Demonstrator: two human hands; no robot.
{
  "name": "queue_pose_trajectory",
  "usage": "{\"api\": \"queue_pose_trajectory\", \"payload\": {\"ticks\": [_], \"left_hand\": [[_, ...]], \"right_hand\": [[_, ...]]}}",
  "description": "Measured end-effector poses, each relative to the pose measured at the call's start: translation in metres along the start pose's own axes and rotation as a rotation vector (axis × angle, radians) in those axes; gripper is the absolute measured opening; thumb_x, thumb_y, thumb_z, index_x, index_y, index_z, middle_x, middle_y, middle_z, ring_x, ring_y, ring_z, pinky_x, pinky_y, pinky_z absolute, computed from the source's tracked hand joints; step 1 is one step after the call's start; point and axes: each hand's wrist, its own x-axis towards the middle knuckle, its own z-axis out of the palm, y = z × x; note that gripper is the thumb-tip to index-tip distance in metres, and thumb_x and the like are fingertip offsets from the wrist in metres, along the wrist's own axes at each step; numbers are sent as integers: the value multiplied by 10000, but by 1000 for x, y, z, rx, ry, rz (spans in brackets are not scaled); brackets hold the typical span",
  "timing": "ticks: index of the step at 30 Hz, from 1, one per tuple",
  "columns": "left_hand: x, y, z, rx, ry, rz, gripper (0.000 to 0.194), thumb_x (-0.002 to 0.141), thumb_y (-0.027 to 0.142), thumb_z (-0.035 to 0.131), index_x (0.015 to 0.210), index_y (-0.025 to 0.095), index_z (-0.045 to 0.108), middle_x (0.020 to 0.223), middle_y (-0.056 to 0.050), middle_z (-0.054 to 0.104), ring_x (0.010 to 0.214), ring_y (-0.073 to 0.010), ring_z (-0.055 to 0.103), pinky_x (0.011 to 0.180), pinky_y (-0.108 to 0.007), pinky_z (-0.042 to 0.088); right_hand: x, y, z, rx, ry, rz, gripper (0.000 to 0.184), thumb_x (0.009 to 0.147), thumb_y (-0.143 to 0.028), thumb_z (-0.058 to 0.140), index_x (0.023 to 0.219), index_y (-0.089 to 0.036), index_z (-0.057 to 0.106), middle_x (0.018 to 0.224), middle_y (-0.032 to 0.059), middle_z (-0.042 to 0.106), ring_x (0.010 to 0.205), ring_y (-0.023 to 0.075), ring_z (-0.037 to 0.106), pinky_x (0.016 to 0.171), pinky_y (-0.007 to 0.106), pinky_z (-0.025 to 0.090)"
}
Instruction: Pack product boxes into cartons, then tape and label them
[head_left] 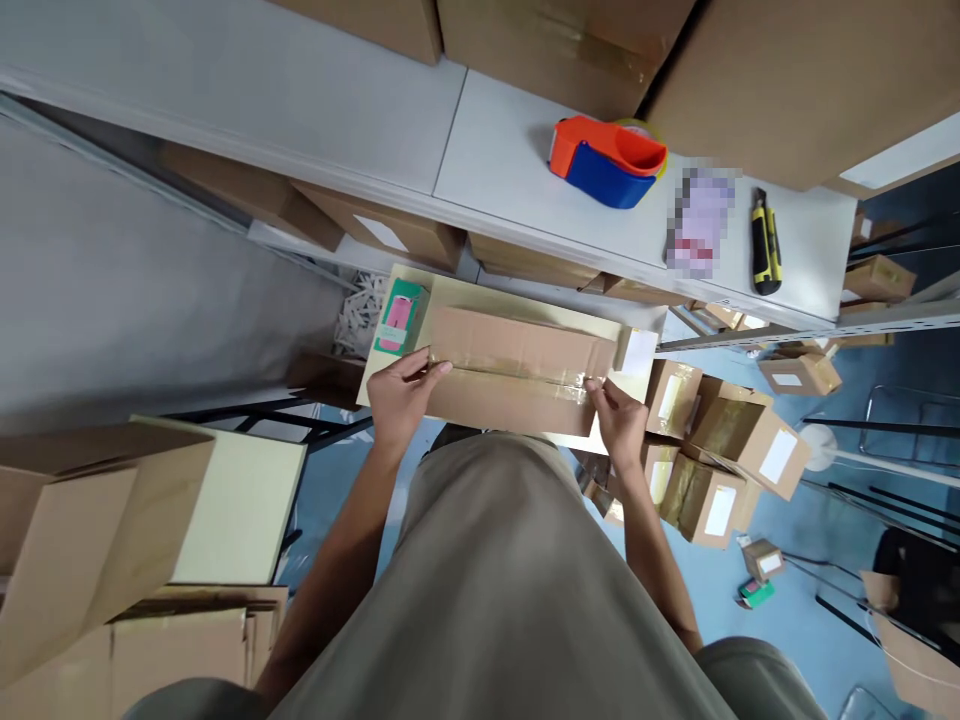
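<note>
A long, flat cardboard box (517, 345) lies in front of me with a strip of shiny packing tape (510, 377) running lengthwise along its middle seam. My left hand (401, 397) grips the box's left end, thumb on top near the tape and fingers at the edge. At the opposite end, my right hand (619, 415) is closed on the box's right edge, its thumb and fingertips by the end of the tape. Left of the box, a small green box with a pink picture (400, 318) rests on the pale yellow board (450, 290).
On the white shelf (517, 150) sit an orange-and-blue tape dispenser (607, 160), a blurred-out purple item (701, 222) and a yellow-and-black utility knife (766, 243). Large cartons (562, 50) stand behind them. Stacked boxes (720, 450) occupy the right, and more cartons (82, 540) the left.
</note>
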Motion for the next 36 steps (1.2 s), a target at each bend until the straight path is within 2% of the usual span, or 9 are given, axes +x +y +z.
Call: {"api": "queue_pose_trajectory", "payload": {"ticks": [4, 9, 12, 16, 21, 25, 28, 32, 36], "left_hand": [[-4, -9, -19, -176, -23, -8, 506, 751, 480, 946, 1139, 163, 879, 1186, -115, 894, 1144, -343, 849, 1074, -492, 693], [-7, -73, -10, -186, -110, -233, 351, 639, 379, 925, 839, 220, 685, 1005, -95, 877, 1072, -323, 850, 1046, -472, 679], [-6, -112, -1, -48, -190, -360, 275, 649, 293, 836, 814, 241, 623, 929, -54, 853, 1047, -308, 844, 1027, -458, 672], [13, -133, 2, -21, -273, -332, 195, 749, 280, 765, 920, 201, 714, 926, -81, 856, 1013, -290, 841, 1038, -504, 682], [70, -114, 21, -60, -200, -208, 259, 941, 303, 654, 1121, 154, 767, 1311, -141, 856, 1357, -281, 769, 1261, -514, 567], [95, -81, 39, -58, -224, -161, 303, 974, 306, 630, 1188, 127, 749, 1477, -208, 789, 1402, -285, 744, 1249, -438, 562], [84, -60, 33, -51, -192, -74, 385, 1016, 417, 643, 1261, 131, 730, 1425, -209, 807, 1365, -291, 755, 1197, -404, 581], [45, -49, 7, 5, -154, 17, 595, 981, 601, 706, 1358, 141, 726, 1362, -181, 826, 1295, -310, 775, 1134, -400, 604], [11, -50, -1, 178, -171, -84, 645, 969, 638, 708, 1388, 149, 748, 1346, -169, 836, 1289, -330, 771, 1132, -425, 590]], "right_hand": [[-27, 8, -5, 177, 96, -9, 518, 953, -694, 834, 922, -178, 866, 916, 80, 845, 929, 267, 777, 846, 345, 626], [-51, 67, 34, 206, 5, 115, 466, 874, -629, 854, 1015, -191, 926, 1137, 145, 901, 1172, 378, 829, 1163, 579, 624], [-54, 101, 58, 151, -99, 198, 440, 820, -626, 809, 934, -211, 901, 1042, 127, 901, 1171, 380, 833, 1176, 642, 613], [-34, 120, 65, 89, -200, 275, 348, 818, -577, 769, 828, -238, 846, 952, 106, 892, 1082, 365, 838, 1066, 612, 669], [23, 113, 68, 212, -97, 292, 595, 964, -725, 631, 1118, -187, 831, 1215, 178, 882, 1115, 310, 807, 1001, 496, 676], [46, 90, 73, 361, -119, 295, 834, 883, -903, 641, 1174, -136, 789, 1203, 208, 860, 1057, 297, 813, 974, 503, 686], [31, 68, 60, 437, -136, 277, 847, 872, -915, 699, 1188, -136, 811, 1227, 191, 850, 1095, 302, 803, 1027, 504, 668], [-9, 55, 37, 366, -87, 231, 824, 954, -942, 586, 1165, -182, 826, 1201, 170, 842, 1149, 339, 781, 1017, 489, 654], [-34, 61, 33, 176, -103, 273, 901, 841, -1056, 564, 978, -192, 778, 965, 155, 816, 996, 371, 747, 903, 480, 627]]}}
